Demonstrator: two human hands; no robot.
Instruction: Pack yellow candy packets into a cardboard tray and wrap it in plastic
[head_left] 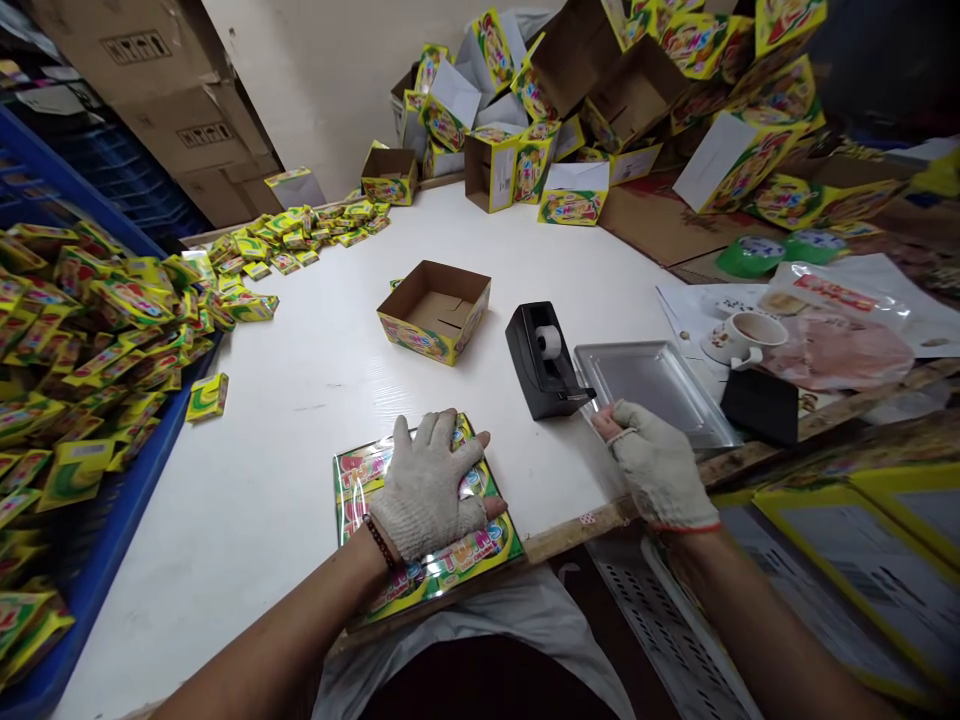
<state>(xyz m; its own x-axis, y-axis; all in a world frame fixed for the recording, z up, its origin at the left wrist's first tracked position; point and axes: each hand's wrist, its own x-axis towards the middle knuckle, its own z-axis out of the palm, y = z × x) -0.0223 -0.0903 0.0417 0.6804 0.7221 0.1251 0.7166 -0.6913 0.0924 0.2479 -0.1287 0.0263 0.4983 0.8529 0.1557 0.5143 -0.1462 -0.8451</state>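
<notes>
My left hand (431,490), in a knitted fingerless glove, lies flat with its fingers spread on a square pack of small yellow-green boxes (472,555). Shiny clear film covers the pack, which sits at the table's front edge. My right hand (652,460), gloved the same way, is closed in a pinch at the cutter end of a black tape dispenser (541,365). Its fingertips appear to hold the end of the clear tape, though the strip is hardly visible. Behind the pack stands an open, shallow cardboard box (435,310) with printed sides.
Left, a blue crate (112,560) is heaped with small boxes, and more are piled on the table (300,235). A grey tray (649,385), a cup (742,340) and a black flat object (761,405) lie right. Several open cartons (491,170) are stacked at the back.
</notes>
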